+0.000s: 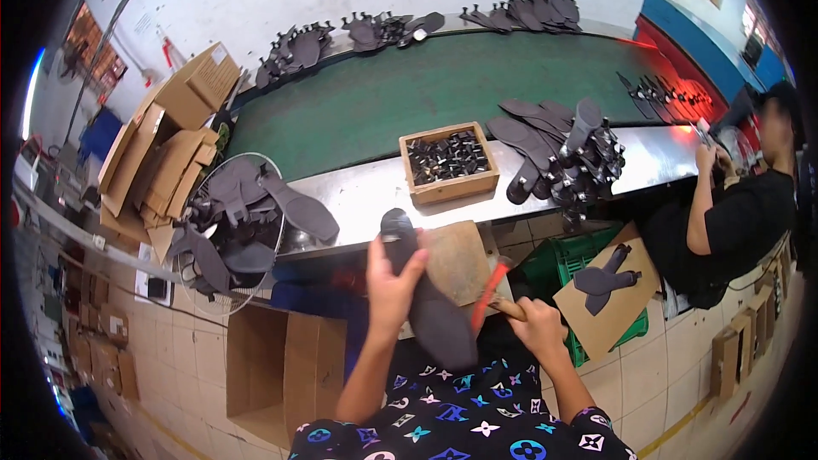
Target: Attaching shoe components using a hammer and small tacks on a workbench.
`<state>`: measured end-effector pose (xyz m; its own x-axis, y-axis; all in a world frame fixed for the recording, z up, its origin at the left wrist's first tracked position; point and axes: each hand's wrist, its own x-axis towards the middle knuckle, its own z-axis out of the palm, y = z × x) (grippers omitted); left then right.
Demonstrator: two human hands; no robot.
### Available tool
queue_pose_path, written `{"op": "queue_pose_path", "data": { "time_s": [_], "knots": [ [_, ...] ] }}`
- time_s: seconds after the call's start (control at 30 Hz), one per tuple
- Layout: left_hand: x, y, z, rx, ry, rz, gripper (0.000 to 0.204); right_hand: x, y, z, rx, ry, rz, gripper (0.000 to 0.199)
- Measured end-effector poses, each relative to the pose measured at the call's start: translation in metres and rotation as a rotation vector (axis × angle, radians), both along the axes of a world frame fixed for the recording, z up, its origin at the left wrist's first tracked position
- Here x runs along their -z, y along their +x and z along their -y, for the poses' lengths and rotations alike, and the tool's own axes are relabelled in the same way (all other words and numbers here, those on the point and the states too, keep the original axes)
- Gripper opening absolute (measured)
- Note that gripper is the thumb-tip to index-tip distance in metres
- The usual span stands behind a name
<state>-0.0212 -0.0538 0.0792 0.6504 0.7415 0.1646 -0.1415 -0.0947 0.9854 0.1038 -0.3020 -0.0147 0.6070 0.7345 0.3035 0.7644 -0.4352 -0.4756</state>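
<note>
Sole in left hand, hammer in right

Your left hand (392, 277) grips the dark sole (439, 328) near its far end, thumb against fingers; the broad end slants down toward your lap. Your right hand (535, 328) is wrapped around the wooden handle of the hammer (489, 294), its red head right beside the sole's edge. Contact between the two is hard to judge from this angle, perhaps a slight gap. Beyond the hands, a tan block (454, 260) lies below the steel ledge (362, 204). On the ledge: a wooden box (453, 192) of small black parts (447, 156), with a pile of soles (567, 153) to its right. At your left, a wire basket (243, 302) holds more soles.
</note>
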Motion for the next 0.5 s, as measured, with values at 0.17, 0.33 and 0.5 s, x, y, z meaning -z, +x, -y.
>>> {"op": "queue_pose_path", "data": {
  "time_s": [0.17, 0.33, 0.5],
  "knots": [
    [0.047, 0.032, -0.007, -0.129, 0.862, -0.825, 0.101, 0.005, -0.021, 0.071, 0.312, 0.264, -0.351, 0.022],
    [0.005, 0.111, -0.060, -0.028, 0.899, -0.289, 0.020, 0.000, -0.026, 0.103, 0.541, 0.400, -0.438, 0.022],
    [0.049, 0.208, -0.132, 0.063, 1.265, -0.544, 0.013, 0.008, -0.011, 0.087, 0.541, 0.726, -0.772, 0.018]
  ]
}}
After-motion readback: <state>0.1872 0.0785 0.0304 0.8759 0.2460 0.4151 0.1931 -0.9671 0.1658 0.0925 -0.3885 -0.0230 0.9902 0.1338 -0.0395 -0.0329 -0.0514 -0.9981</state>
